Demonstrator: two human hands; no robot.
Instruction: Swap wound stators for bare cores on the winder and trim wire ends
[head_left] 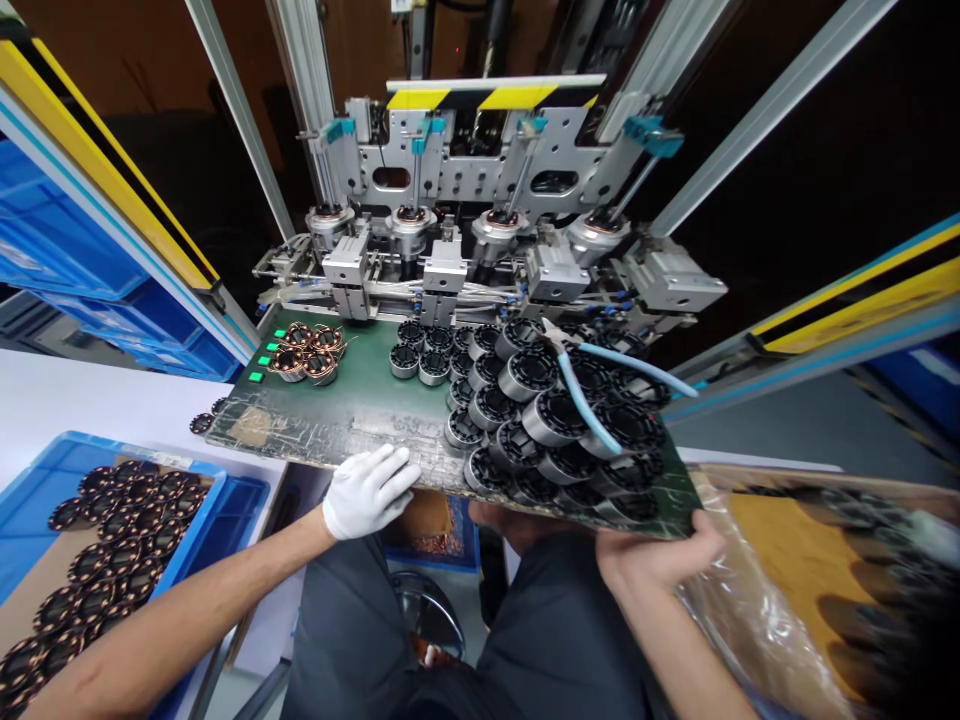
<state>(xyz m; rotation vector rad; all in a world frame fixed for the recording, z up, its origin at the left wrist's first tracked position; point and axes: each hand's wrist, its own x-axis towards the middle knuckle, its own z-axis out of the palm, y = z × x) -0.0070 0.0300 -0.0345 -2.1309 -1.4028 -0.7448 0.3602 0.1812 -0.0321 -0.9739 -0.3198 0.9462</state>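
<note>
Dark trousers (555, 620) lie nearest, below the green board (375, 405). The gloved left hand (371, 490) rests on its front edge, fingers extended and holding nothing, perhaps for steadiness; the bare right hand (660, 560) meets its front right corner — whether it grips there, I cannot tell. Black-and-silver cores (551, 432) crowd the board's right, pliers (576, 388) atop, and copper-wound cores (321, 374) sit at its back left — probably to keep the kinds apart

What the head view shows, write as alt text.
Gloved left hand on the front edge of a green board, bare right hand at its right corner. Silver and black rings, topped by pliers, crowd the right; copper-wound rings sit left; a machine stands behind.
</note>
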